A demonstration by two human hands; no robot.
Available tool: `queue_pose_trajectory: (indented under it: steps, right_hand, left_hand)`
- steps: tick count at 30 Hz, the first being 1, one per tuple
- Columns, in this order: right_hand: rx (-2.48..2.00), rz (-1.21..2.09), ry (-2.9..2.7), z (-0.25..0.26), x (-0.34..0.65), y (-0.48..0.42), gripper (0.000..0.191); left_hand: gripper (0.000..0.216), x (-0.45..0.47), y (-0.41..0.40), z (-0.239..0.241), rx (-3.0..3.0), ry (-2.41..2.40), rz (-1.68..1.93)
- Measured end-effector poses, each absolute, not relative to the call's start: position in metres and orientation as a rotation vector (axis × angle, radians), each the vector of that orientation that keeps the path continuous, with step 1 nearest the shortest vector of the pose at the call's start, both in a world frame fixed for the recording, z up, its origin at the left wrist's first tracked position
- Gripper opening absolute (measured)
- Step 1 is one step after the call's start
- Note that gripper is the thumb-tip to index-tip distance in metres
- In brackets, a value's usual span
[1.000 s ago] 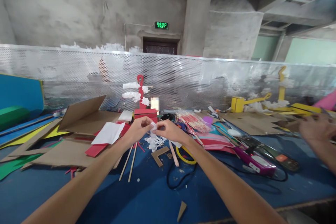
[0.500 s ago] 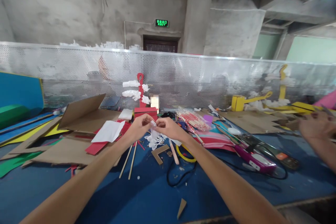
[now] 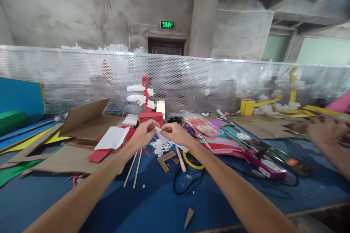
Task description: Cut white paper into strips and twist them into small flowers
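Here, thin white paper [image 3: 161, 136] between left hand [image 3: 145, 133] and right hand [image 3: 177, 134].

The one camera sits on the person's head. It looks forward and a bit down. The left hand [image 3: 144, 133] and the right hand [image 3: 177, 134] are near it, around the middle of the clock. The blue table [image 3: 153, 207] is close, at six o'clock; the gray wall [image 3: 153, 0] is far off, at twelve.

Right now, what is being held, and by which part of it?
A piece of white paper, pinched near its upper end by the left hand and right hand.
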State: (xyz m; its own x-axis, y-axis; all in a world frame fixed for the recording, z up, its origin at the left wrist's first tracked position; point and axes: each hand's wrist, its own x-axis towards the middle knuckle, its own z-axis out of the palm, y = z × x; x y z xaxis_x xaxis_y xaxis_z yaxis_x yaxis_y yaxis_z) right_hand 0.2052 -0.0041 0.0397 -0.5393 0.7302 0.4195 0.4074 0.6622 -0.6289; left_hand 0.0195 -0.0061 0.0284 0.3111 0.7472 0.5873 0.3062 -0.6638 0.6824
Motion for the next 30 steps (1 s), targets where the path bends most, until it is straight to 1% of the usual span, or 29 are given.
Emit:
queue_pose_trajectory:
  steps: [4,8,15,19,24,30]
  right_hand:
    - [-0.900,0.513,-2.264,0.0365,0.2062,-0.0004,0.031]
    - [-0.907,0.428,-2.301,0.0349,0.2065,0.0011,0.032]
    - [-0.909,0.559,-2.216,0.0321,0.2059,0.0011,0.028]
    - [-0.918,0.499,-2.208,0.0321,0.2056,0.0025,0.022]
    - [-0.923,0.397,-2.283,0.0313,0.2070,0.0030,0.022]
    - [-0.959,0.349,-2.300,0.0290,0.2081,0.0034,0.017]
  left_hand:
    - [0.018,0.0186,-0.0059,0.0282,2.189,0.920,1.267]
    - [0.016,0.0158,-0.0052,0.0297,2.224,0.946,1.271]
    - [0.016,0.0145,-0.0032,0.0289,2.231,0.947,1.295]
    - [0.015,0.0155,-0.0044,0.0283,2.238,0.948,1.292]
    - [0.015,0.0144,-0.0046,0.0268,2.320,0.929,1.152]
    - [0.015,0.0096,0.0018,0.0222,2.378,1.034,1.103]
